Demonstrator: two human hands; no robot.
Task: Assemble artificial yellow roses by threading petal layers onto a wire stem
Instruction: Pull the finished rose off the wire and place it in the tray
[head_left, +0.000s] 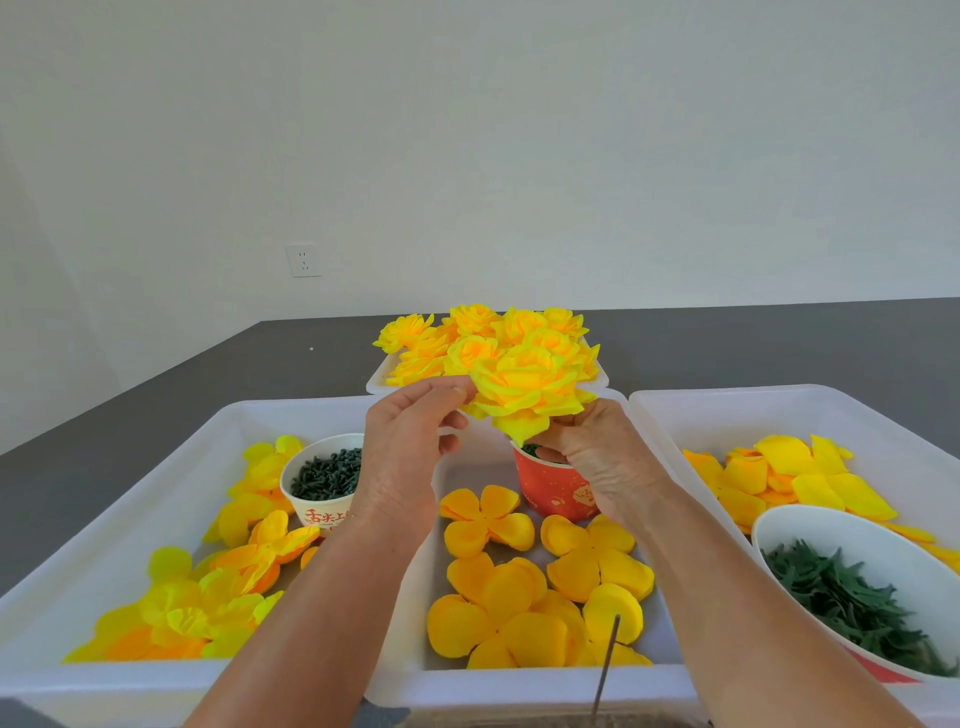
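We hold a yellow rose (524, 389) up above the middle tray (519, 680), both hands on it — the left hand (402, 447) pinches an outer petal at the flower's left edge between thumb and forefinger, its other fingers loosely curled, while the right hand (597, 457) grips the bloom from underneath, fingers curled beneath the petals. Whatever the right fingers close round under the flower is hidden from us. Just behind the held rose, a smaller white tray (379, 384) carries a heap of finished roses (483, 332). Beneath the hands stands a red paper cup (550, 488) with dark green pieces inside (mostly covered by the right hand), and in front of it flat orange petal layers (540, 587) lie spread over the middle tray. A thin wire stem (608, 660) rises upright at the near edge of that tray. The left tray (104, 519) holds paler yellow petal layers (208, 597) and a white paper cup (324, 483) filled with small dark green parts. The right tray (831, 405) holds loose yellow and orange petals (800, 478) and, nearer to us, a white bowl (852, 540) of green leafy pieces (841, 597). All the trays sit on a dark grey worktop (208, 364) — a wall socket (304, 260) shows on the white wall behind.
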